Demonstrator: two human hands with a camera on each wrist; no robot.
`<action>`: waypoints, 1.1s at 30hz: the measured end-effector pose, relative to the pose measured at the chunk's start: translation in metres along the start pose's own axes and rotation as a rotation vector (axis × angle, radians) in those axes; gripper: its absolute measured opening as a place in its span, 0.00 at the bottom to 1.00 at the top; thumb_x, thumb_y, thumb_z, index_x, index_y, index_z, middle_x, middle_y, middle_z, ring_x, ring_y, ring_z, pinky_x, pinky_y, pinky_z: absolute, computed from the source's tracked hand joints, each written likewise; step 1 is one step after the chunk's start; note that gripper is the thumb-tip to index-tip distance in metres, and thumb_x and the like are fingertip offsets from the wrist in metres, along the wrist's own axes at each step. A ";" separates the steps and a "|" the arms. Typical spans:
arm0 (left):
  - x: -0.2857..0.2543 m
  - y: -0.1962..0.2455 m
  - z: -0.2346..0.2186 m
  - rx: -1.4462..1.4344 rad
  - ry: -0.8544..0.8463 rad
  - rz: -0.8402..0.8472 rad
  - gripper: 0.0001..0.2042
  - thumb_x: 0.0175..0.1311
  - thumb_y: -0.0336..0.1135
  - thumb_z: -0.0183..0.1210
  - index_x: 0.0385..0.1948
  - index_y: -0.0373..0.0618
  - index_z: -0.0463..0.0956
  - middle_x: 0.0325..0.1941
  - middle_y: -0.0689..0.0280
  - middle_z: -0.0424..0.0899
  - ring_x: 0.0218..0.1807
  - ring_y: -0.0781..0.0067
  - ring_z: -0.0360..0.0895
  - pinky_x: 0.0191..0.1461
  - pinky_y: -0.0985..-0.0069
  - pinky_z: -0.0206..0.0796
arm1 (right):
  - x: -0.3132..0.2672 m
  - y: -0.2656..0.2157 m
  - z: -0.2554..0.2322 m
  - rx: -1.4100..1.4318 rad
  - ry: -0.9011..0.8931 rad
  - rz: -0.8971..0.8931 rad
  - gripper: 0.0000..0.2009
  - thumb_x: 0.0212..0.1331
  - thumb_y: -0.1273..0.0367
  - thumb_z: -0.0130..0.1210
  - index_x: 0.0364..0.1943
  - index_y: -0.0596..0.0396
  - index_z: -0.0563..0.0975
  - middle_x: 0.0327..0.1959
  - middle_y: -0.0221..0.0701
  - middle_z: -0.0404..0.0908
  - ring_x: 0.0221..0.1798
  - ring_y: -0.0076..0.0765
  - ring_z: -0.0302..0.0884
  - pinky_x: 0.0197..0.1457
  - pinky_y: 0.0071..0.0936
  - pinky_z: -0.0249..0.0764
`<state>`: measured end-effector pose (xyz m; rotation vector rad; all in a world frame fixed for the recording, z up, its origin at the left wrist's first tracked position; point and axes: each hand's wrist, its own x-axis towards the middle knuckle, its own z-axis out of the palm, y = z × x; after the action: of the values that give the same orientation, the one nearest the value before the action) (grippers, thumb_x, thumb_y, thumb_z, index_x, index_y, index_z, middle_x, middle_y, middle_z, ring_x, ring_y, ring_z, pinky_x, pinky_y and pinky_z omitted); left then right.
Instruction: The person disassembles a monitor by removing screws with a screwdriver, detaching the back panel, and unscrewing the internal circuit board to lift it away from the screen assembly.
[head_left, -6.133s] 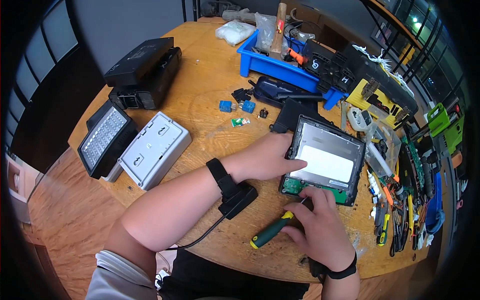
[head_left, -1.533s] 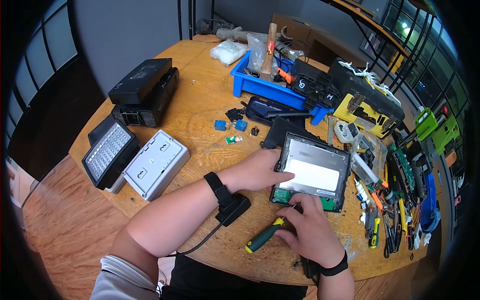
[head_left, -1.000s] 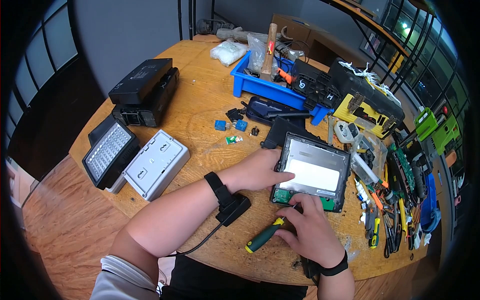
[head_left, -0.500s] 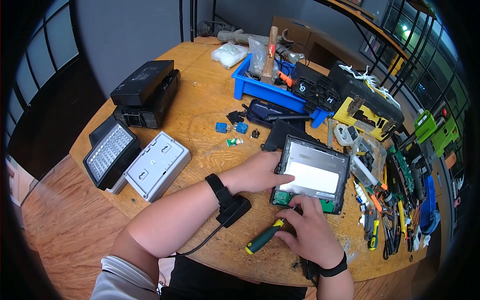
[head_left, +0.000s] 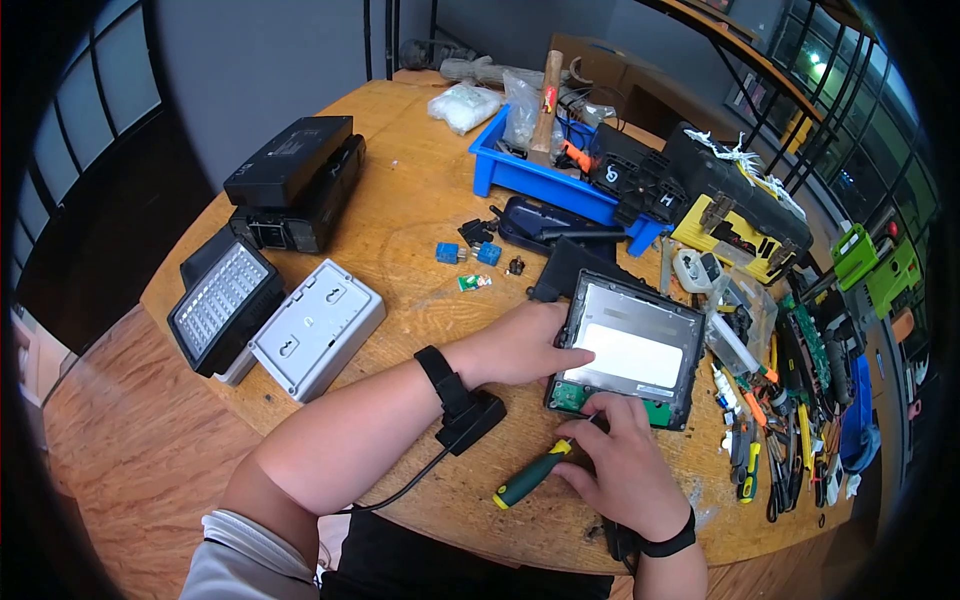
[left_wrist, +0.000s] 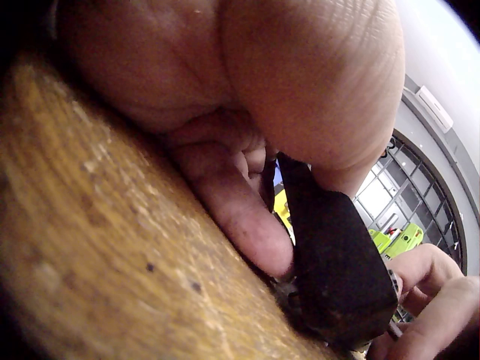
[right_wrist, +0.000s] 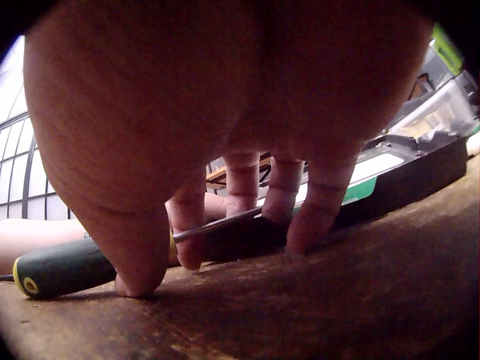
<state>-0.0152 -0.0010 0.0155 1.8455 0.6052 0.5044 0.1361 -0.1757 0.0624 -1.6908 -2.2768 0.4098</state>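
An LCD panel (head_left: 640, 345) in a black frame lies back side up on the wooden table, with a green circuit board (head_left: 570, 397) along its near edge. My left hand (head_left: 522, 345) grips its left edge, thumb over the metal back; the left wrist view shows a finger (left_wrist: 259, 240) low against the black side. My right hand (head_left: 625, 465) is at the panel's near edge, holding a screwdriver (head_left: 530, 480) with a green and yellow handle between thumb and fingers. In the right wrist view the screwdriver (right_wrist: 67, 266) slants just over the table, its tip hidden behind the fingers.
Left stand an LED floodlight (head_left: 225, 308), a grey plastic housing (head_left: 318, 330) and black boxes (head_left: 290, 185). Behind the panel are blue relays (head_left: 487, 254) and a blue bin (head_left: 545, 180). Many tools crowd the right side, among them another screwdriver (head_left: 750, 475).
The head view has tilted and shifted slightly, so everything sits a little differently in frame. Both hands keep the same hold on the panel and screwdriver.
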 end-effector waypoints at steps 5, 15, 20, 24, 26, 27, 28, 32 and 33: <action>0.002 -0.001 -0.001 0.040 0.005 0.015 0.18 0.67 0.40 0.64 0.47 0.31 0.79 0.30 0.54 0.86 0.25 0.68 0.84 0.31 0.72 0.76 | 0.000 0.000 0.001 -0.002 0.005 -0.004 0.18 0.51 0.65 0.71 0.47 0.51 0.81 0.53 0.40 0.70 0.58 0.53 0.67 0.60 0.44 0.72; 0.002 -0.004 0.000 0.012 -0.009 0.007 0.21 0.68 0.42 0.65 0.54 0.35 0.75 0.34 0.61 0.85 0.27 0.77 0.80 0.31 0.76 0.74 | 0.001 0.000 0.000 -0.012 0.017 -0.014 0.18 0.51 0.66 0.71 0.47 0.51 0.81 0.53 0.39 0.70 0.58 0.52 0.68 0.59 0.44 0.74; 0.002 0.000 -0.001 0.047 -0.026 -0.040 0.22 0.68 0.42 0.65 0.54 0.34 0.75 0.34 0.60 0.85 0.28 0.77 0.81 0.31 0.76 0.74 | 0.000 0.002 0.001 0.011 0.005 0.002 0.18 0.51 0.66 0.71 0.47 0.50 0.81 0.53 0.39 0.70 0.59 0.53 0.67 0.60 0.44 0.73; 0.000 0.002 -0.001 0.007 -0.026 -0.042 0.22 0.68 0.42 0.66 0.54 0.34 0.74 0.34 0.59 0.85 0.27 0.76 0.81 0.31 0.76 0.75 | 0.000 0.002 0.002 0.019 0.024 0.001 0.19 0.49 0.67 0.73 0.46 0.49 0.82 0.53 0.38 0.70 0.56 0.50 0.68 0.60 0.41 0.71; 0.001 0.001 0.000 -0.012 -0.023 -0.033 0.22 0.68 0.42 0.66 0.55 0.34 0.74 0.34 0.59 0.85 0.27 0.75 0.81 0.31 0.75 0.75 | 0.000 0.002 0.001 0.018 0.025 -0.001 0.19 0.49 0.67 0.73 0.46 0.49 0.82 0.52 0.38 0.70 0.56 0.51 0.68 0.60 0.41 0.71; 0.001 0.001 0.000 -0.010 -0.024 -0.036 0.23 0.68 0.42 0.66 0.55 0.34 0.74 0.34 0.59 0.85 0.27 0.75 0.81 0.31 0.75 0.75 | 0.000 0.002 0.001 0.021 0.023 0.001 0.19 0.49 0.67 0.73 0.46 0.49 0.82 0.52 0.38 0.70 0.56 0.51 0.68 0.60 0.41 0.71; 0.001 0.001 0.000 -0.008 -0.025 -0.039 0.23 0.68 0.42 0.66 0.56 0.34 0.74 0.35 0.59 0.85 0.27 0.75 0.81 0.31 0.75 0.75 | 0.000 0.002 0.001 0.024 0.022 0.003 0.19 0.48 0.67 0.73 0.46 0.49 0.82 0.52 0.38 0.69 0.56 0.51 0.68 0.60 0.41 0.71; 0.001 0.002 -0.001 0.004 -0.029 -0.038 0.24 0.68 0.42 0.65 0.57 0.34 0.73 0.35 0.58 0.86 0.28 0.75 0.81 0.31 0.75 0.76 | 0.000 0.003 0.002 0.023 0.027 -0.001 0.19 0.48 0.66 0.73 0.46 0.49 0.82 0.52 0.38 0.69 0.56 0.51 0.68 0.60 0.41 0.71; 0.001 0.001 -0.001 -0.002 -0.028 -0.034 0.24 0.68 0.42 0.65 0.58 0.34 0.73 0.35 0.58 0.86 0.27 0.75 0.81 0.31 0.75 0.75 | 0.000 0.004 0.002 0.018 0.018 -0.008 0.18 0.50 0.66 0.72 0.46 0.50 0.81 0.52 0.38 0.70 0.57 0.51 0.68 0.60 0.42 0.72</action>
<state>-0.0150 -0.0005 0.0172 1.8341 0.6156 0.4563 0.1386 -0.1750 0.0594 -1.6691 -2.2600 0.4107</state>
